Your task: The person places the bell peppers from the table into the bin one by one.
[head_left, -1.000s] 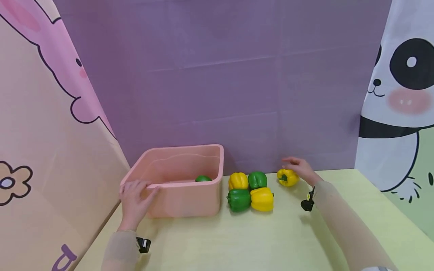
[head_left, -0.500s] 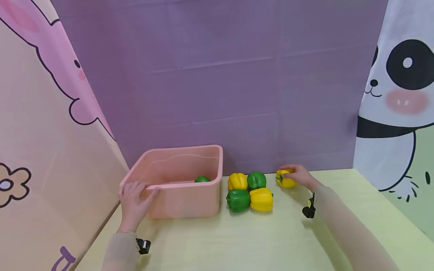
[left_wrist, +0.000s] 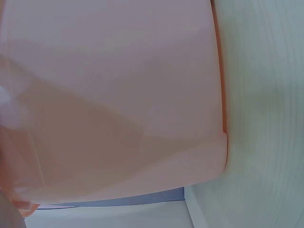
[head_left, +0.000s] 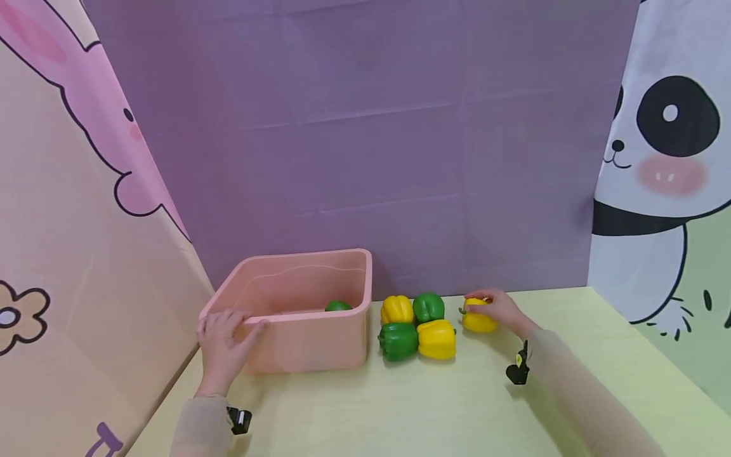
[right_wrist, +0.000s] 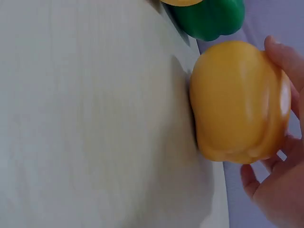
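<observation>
At the right of the head view, my right hand (head_left: pixel 502 312) holds a yellow bell pepper (head_left: pixel 478 318), thumb and fingers around its upper part. In the right wrist view this pepper (right_wrist: pixel 240 102) sits close over the tabletop, its shadow beside it. My left hand (head_left: pixel 223 346) grips the front left corner of a pink plastic bin (head_left: pixel 311 346), fingers over the rim and thumb along the front edge. The bin's outer wall (left_wrist: pixel 118 95) fills most of the left wrist view. Inside the bin shows the top of a green pepper (head_left: pixel 338 306); the rest is hidden by the front wall.
Between the bin and my right hand sits a tight cluster: a yellow pepper (head_left: pixel 396 310) and a green one (head_left: pixel 428 308) behind, a green pepper (head_left: pixel 398 341) and a yellow one (head_left: pixel 436 339) in front. A purple backdrop (head_left: pixel 371 146) closes off the table's (head_left: pixel 354 412) far edge.
My right hand has come down over the yellow pepper, closed around it and drawn it slightly nearer. The left hand stays on the bin's rim. The head view has shifted a little.
</observation>
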{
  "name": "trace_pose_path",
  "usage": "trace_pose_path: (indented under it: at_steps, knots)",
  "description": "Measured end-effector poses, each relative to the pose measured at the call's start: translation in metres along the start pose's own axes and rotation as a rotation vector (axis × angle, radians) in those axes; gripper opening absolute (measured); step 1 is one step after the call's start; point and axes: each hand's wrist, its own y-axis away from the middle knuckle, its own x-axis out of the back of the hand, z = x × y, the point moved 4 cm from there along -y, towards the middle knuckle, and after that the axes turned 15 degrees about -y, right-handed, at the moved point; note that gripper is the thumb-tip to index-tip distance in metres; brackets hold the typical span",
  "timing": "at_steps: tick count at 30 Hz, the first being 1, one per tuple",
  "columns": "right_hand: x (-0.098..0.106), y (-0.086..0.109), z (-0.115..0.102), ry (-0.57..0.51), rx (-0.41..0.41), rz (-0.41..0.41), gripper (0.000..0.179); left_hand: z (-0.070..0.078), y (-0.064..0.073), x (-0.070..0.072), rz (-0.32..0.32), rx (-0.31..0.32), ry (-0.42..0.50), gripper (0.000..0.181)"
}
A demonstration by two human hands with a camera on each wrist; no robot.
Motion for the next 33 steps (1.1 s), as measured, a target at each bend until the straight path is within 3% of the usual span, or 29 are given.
trace_pose_path:
  at_steps: [6,21,33]
  knots:
    - [-0.006,0.007,0.011,-0.082,-0.035,0.007,0.055,0.000,0.001,0.001,0.004,-0.002,0.003,0.024]
    - [-0.016,0.020,0.017,-0.136,-0.096,0.034,0.064,0.000,0.003,0.000,-0.004,0.004,0.004,0.027]
    - [-0.017,0.027,0.022,-0.212,-0.123,0.114,0.068,0.001,0.002,0.001,0.012,-0.015,0.002,0.026]
